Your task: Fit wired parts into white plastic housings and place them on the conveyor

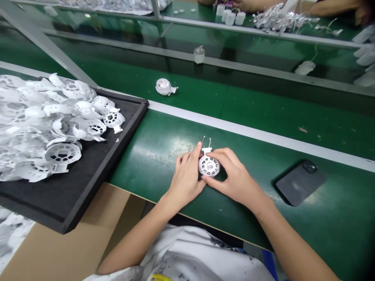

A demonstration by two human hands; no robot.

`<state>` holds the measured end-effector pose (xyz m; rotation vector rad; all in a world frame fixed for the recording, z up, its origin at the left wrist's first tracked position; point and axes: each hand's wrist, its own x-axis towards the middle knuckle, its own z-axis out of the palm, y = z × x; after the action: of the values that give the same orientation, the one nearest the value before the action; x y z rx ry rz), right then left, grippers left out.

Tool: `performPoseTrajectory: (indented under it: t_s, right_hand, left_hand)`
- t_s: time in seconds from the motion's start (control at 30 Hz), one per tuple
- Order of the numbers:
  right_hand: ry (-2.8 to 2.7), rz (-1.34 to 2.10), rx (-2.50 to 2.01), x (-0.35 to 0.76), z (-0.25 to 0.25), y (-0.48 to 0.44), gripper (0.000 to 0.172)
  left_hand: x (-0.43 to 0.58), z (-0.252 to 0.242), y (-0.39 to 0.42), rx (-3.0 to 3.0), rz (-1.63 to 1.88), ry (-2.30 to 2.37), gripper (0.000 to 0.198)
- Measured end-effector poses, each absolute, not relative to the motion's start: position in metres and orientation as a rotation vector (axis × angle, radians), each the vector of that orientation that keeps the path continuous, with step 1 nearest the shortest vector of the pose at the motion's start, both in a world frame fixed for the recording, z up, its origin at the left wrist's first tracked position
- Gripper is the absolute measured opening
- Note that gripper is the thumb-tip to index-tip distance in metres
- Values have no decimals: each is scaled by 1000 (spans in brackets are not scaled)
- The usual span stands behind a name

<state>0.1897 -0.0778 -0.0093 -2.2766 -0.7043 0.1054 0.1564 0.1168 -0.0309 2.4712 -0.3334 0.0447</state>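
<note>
A round white slotted plastic part (209, 166) lies between my two hands above the green table, its tab and two thin wires pointing away from me. My left hand (187, 171) presses against its left side, the fingers together and partly hidden. From the right, my right hand (231, 171) pinches its rim between thumb and fingers. Many similar white parts (63, 153) are heaped in a black tray (129, 128) at the left. Another round white piece (164, 86) sits on the green surface beyond the pale strip.
A dark phone (300, 182) lies on the table (158, 136) at the right. Farther back, a white cup-shaped part (199, 55) stands near a rail. Across the bench are another person's arms (258, 6) and silvery strips (278, 19). A slanted metal post rises behind the tray.
</note>
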Motion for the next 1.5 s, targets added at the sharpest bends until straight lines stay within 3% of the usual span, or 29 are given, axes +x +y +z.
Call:
performPoseTrajectory:
  t_s: [0.53,0.6,0.73,0.9,1.03,1.2,1.3,1.5]
  right_hand:
    - [-741,324,-2364,202,-10,-86,54]
    - [-745,283,-2367,201,-13,-87,54]
    - [-787,91,-2325,192,-17,-83,54]
    - [-756,-216,-2288,191,-19,-82,55]
    - [-561,-253,-2488,201,-31,-91,65]
    - [-542,-251,-2752,207,-57,-97,64]
    - [-570,-295,-2786,207,-66,-98,62]
    - [-612,-295,-2787,208,-67,-99,63]
  left_hand:
    - [157,-34,126,2377,62,-457,114]
    - [157,-27,134,2282,-25,-517,105]
    - [158,-6,144,1938,-172,-205,51]
    - [178,16,127,1499,-422,-97,49]
    - [257,27,129,2185,-177,-239,40]
    - [364,49,166,2729,192,-63,50]
    - [375,51,178,2953,148,-249,49]
    - [325,64,248,3240,-211,-513,65]
